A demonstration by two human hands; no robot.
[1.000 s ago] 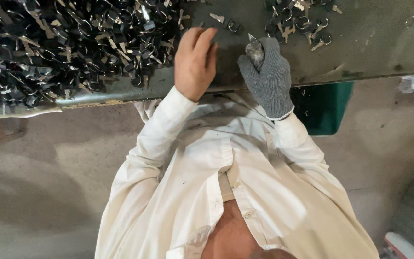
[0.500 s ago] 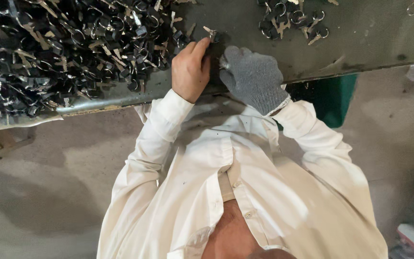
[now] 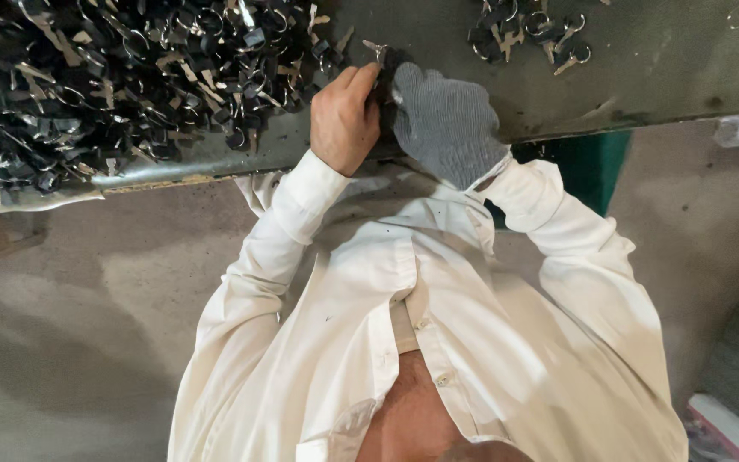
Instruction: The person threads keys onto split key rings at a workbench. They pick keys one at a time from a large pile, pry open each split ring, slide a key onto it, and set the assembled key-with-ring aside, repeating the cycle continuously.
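1. Key piece [image 3: 380,58], small, dark-headed with a pale metal blade, sits pinched between both hands near the front edge of the grey metal table [image 3: 643,77], at about 12 o'clock from the person's chest.
2. Left hand [image 3: 345,115], bare, curls its fingers closed on the piece's left side (probably to steady it).
3. Right hand [image 3: 445,120], in a grey knit glove, closes on it from 3 o'clock; the glove likely guards against sharp edges.
4. Big heap of dark keys and rings [image 3: 113,77] lies at 9 to 10 o'clock, within reach of the bare hand.
5. Smaller cluster [image 3: 528,34] sits apart at 1 o'clock, seemingly a separate lot.
6. White shirt sleeves [image 3: 301,205] lean toward the table edge; a green bin [image 3: 588,167] stands beneath at 3 o'clock.
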